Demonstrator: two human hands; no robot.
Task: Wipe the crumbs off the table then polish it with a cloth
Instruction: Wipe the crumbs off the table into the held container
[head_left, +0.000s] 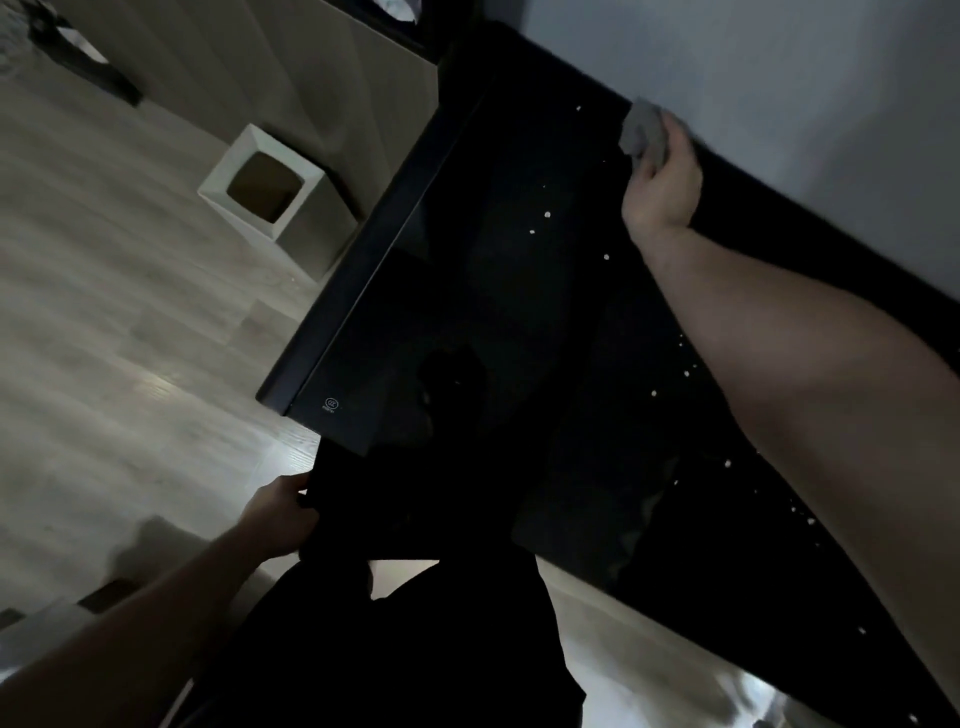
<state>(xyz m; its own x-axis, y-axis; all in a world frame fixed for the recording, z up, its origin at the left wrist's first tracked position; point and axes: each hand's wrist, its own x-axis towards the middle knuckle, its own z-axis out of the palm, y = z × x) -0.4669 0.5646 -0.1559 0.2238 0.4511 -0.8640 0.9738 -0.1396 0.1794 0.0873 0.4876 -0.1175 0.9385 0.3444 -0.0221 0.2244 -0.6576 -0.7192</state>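
Note:
A black glossy table (467, 291) fills the middle of the head view, tilted, its far edge against a pale wall. Several small white crumbs (547, 214) lie scattered over its top, in a loose band running toward the lower right. My right hand (662, 179) is stretched to the far edge of the table and grips a crumpled grey cloth (644, 132) that rests on the surface by the wall. My left hand (283, 517) is low at the near left, its fingers closed on dark fabric at my leg, off the table.
A white square waste bin (262, 182) stands on the pale wood floor (104, 312) left of the table. The pale wall (805, 104) borders the table's far side. My dark-clothed legs (395, 649) stand at the table's near corner.

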